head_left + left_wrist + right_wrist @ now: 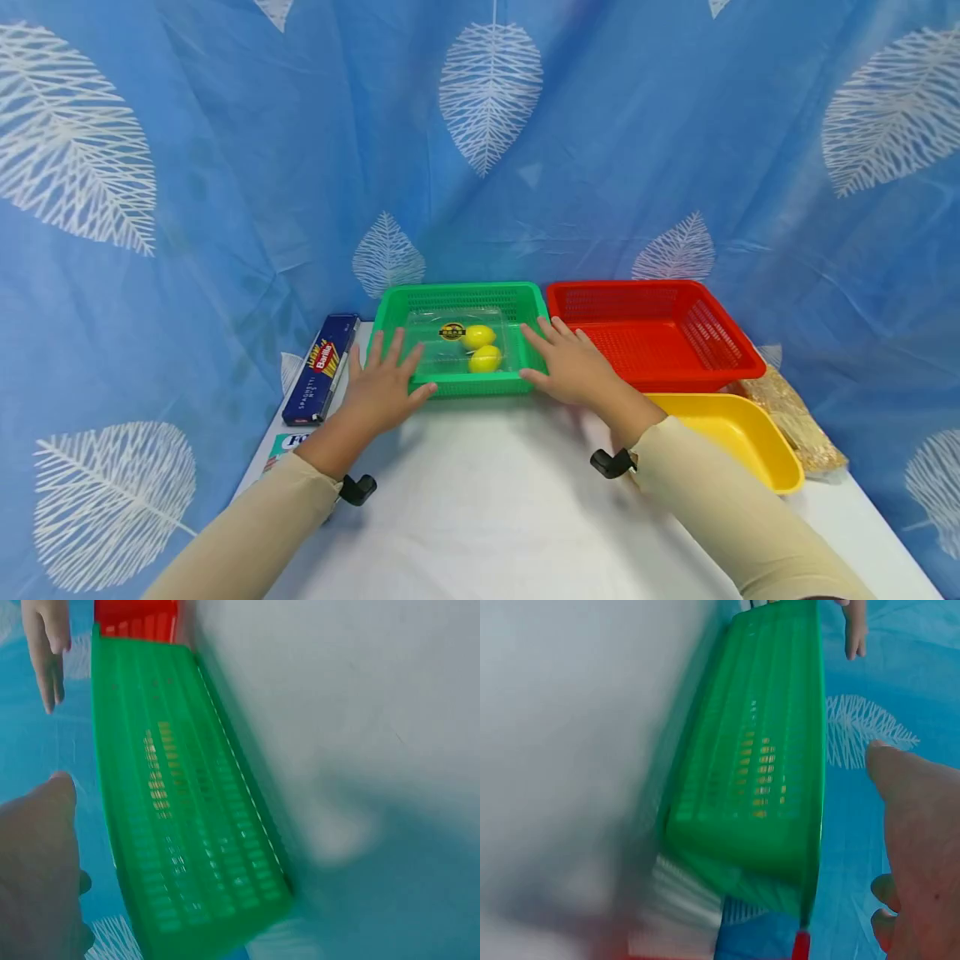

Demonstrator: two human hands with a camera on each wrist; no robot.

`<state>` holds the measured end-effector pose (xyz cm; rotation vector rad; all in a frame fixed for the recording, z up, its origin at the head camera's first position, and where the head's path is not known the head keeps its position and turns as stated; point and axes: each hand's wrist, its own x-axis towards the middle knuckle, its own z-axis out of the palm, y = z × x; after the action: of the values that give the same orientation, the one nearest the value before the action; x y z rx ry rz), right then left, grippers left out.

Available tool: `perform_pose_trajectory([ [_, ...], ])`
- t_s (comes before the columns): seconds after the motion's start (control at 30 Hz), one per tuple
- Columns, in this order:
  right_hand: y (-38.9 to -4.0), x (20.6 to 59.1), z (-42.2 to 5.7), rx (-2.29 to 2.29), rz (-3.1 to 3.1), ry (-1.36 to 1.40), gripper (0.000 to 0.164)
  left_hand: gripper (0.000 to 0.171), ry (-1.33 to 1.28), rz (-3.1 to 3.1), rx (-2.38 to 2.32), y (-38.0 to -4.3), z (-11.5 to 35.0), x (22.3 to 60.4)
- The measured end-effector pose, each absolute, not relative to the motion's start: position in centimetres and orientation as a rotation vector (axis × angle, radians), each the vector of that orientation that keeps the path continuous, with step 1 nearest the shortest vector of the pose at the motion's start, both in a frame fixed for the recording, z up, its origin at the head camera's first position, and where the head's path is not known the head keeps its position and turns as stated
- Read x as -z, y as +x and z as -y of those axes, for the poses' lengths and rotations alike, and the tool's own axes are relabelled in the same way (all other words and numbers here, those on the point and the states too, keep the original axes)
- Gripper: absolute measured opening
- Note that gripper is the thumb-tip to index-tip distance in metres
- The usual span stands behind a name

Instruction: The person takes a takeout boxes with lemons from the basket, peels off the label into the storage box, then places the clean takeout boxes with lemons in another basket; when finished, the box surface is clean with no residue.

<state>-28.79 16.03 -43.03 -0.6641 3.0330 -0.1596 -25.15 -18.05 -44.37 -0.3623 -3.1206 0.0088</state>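
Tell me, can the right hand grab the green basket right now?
Probably yes. The right hand is free, fingers spread, near the right end of the green basket, and nothing seems to stand between them. The red basket sits close beside that end, so fingers might have little room there.

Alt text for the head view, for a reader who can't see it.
A person's left hand and right hand, fingers spread, are at the near corners of a green basket holding two lemons and a clear plastic container. A Barilla spaghetti box lies to the left; to the right are a red basket and, nearer the viewer, a yellow tray.
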Motion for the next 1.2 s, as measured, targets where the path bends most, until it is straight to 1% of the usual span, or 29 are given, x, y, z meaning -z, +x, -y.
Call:
perform_pose_trajectory([
  [0.2,-29.2,43.7,-14.0,0.428,-3.019,-0.628,0.084,0.096,-0.215,3.111,0.216,-25.7,19.4,45.2],
  [0.33,-30.0,44.2,-12.5,0.689,-3.0,-0.605,0.08,0.099,-0.119,3.091,0.344,-26.3,20.6,45.8],
  [0.57,-32.1,45.3,-10.3,0.942,-2.88,-0.505,0.08,0.108,-0.102,3.103,0.461,-27.9,22.0,46.8],
  [0.73,-33.4,46.4,-9.2,0.993,-2.798,-0.428,0.089,0.114,-0.074,3.105,0.661,-28.7,22.4,47.8],
  [0.87,-33.8,46.7,-8.5,0.889,-2.764,-0.407,0.103,0.114,-0.045,3.073,0.853,-29.0,22.5,48.3],
  [0.97,-34.2,46.7,-8.5,0.897,-2.721,-0.392,0.108,0.113,-0.053,3.047,0.892,-29.2,22.4,48.5],
  [1.2,-35.7,46.7,-8.4,1.06,-2.627,-0.328,0.107,0.109,-0.071,3.017,0.941,-29.5,22.3,48.5],
])
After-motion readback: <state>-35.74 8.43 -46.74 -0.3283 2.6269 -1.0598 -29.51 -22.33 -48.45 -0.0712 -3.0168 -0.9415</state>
